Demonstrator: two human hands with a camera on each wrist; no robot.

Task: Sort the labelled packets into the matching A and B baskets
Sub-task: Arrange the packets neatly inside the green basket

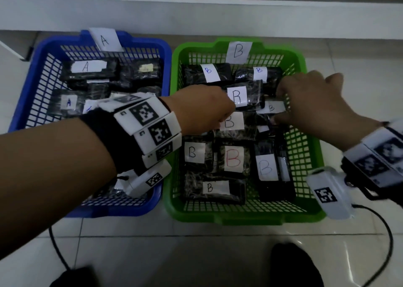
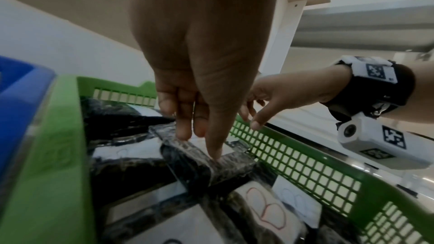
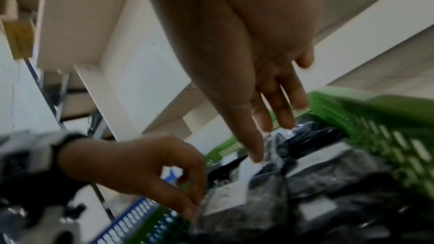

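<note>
Both hands reach into the green B basket (image 1: 309, 160), which holds several black packets with white B labels. My left hand (image 1: 226, 112) pinches the edge of a B packet (image 1: 237, 96) lying on top of the others in the middle; thumb and fingers (image 2: 215, 152) sit on either side of its edge. My right hand (image 1: 277, 105) hovers at the basket's right wall with fingers spread. Its thumb (image 3: 256, 157) touches a packet with a small B label (image 1: 271, 107). The blue A basket (image 1: 32, 86) on the left holds several A packets (image 1: 87, 67).
The baskets stand side by side on a tiled floor (image 1: 196, 254). A white ledge (image 1: 196, 11) runs behind them. Black cables (image 1: 388, 238) trail from the wrist cameras across the floor. Dark feet (image 1: 296, 267) show at the bottom edge.
</note>
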